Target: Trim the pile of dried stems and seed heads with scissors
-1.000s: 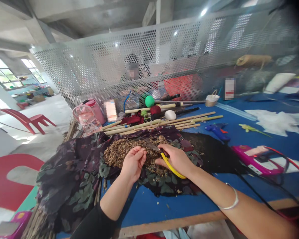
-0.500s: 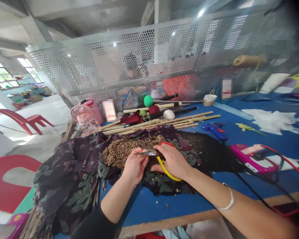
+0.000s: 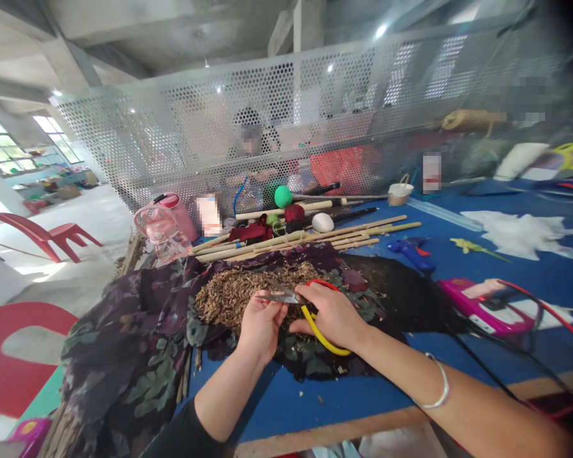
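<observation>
Metal scissors (image 3: 292, 298) with looped red-and-yellow handles (image 3: 321, 334) are being gripped by the right hand (image 3: 334, 316) above crumbly brown flakes (image 3: 224, 292) heaped on patterned cloth (image 3: 128, 331); the left hand (image 3: 261, 323) is being held pinched beside the blades (image 3: 277, 298), on what cannot be told.

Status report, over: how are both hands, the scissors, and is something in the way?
Right hand: holding scissors, handles spread. Left hand: pinched close by, contents unclear. Brown pile: just beyond both hands, nothing seen blocking the scissors.
</observation>
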A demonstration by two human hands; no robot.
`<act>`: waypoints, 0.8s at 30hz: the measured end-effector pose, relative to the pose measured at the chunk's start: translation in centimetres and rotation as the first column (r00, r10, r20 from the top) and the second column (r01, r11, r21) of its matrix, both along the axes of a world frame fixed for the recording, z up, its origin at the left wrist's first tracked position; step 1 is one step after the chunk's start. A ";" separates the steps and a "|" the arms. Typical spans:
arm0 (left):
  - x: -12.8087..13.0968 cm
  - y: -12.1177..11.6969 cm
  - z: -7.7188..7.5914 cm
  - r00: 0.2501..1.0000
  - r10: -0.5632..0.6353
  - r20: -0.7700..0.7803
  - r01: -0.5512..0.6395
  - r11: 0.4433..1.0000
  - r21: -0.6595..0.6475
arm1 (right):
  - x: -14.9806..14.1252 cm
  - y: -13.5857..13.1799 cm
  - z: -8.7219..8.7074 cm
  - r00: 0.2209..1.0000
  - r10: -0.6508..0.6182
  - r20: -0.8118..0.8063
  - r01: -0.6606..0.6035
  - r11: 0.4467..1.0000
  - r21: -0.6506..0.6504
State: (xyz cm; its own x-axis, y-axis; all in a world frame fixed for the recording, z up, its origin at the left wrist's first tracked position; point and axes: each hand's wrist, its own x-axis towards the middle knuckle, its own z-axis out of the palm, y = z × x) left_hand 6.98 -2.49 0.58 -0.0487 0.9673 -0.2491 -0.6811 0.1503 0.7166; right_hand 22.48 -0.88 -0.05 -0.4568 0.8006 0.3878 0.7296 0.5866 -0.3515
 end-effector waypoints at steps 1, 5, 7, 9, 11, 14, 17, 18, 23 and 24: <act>0.0 0.0 0.0 1.000 -0.001 -0.010 0.001 1.000 0.004 | 0.0 0.0 0.0 1.000 -0.002 0.010 0.002 1.000 -0.003; -0.1 -0.1 0.1 0.999 0.001 -0.039 -0.001 1.000 0.009 | 0.1 0.0 0.2 1.000 -0.011 0.026 0.012 1.000 -0.015; -0.1 -0.2 0.1 0.999 0.004 -0.046 -0.004 1.000 0.007 | 0.2 0.0 0.2 0.999 -0.016 0.030 0.017 0.999 -0.032; -0.1 -0.2 0.1 0.999 0.007 -0.048 -0.007 1.000 0.006 | 0.2 0.0 0.2 0.999 -0.015 0.031 0.017 0.999 -0.049; -0.1 -0.2 0.1 0.999 0.006 -0.042 -0.006 1.000 0.010 | 0.2 0.0 0.1 1.000 -0.012 0.026 0.014 0.998 -0.065; -0.3 0.0 0.1 1.000 -0.004 -0.022 0.005 1.000 0.020 | 0.3 0.0 0.1 1.000 0.000 0.001 0.000 0.995 -0.101; -0.5 0.1 0.1 1.000 0.011 0.000 -0.011 1.000 0.016 | 0.2 0.0 0.1 1.000 -0.010 -0.010 0.009 0.994 -0.108; -0.5 0.2 0.1 1.000 0.027 0.004 -0.027 1.000 0.007 | 0.2 0.0 0.1 1.000 -0.015 -0.008 0.014 0.996 -0.093; -0.5 0.4 0.0 0.998 0.058 0.012 -0.057 0.997 -0.048 | 0.1 0.0 0.3 1.000 -0.006 -0.003 0.006 1.000 0.008; -0.5 0.3 0.0 0.999 0.051 0.013 -0.051 0.998 -0.048 | 0.0 0.0 0.3 1.000 -0.006 -0.005 0.006 1.000 0.022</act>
State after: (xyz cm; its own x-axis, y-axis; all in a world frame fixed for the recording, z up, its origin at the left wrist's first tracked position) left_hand 6.50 -2.15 0.55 -0.0938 0.9505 -0.2961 -0.6988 0.1490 0.6996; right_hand 22.51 -0.89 0.22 -0.4504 0.7944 0.4077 0.7312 0.5902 -0.3422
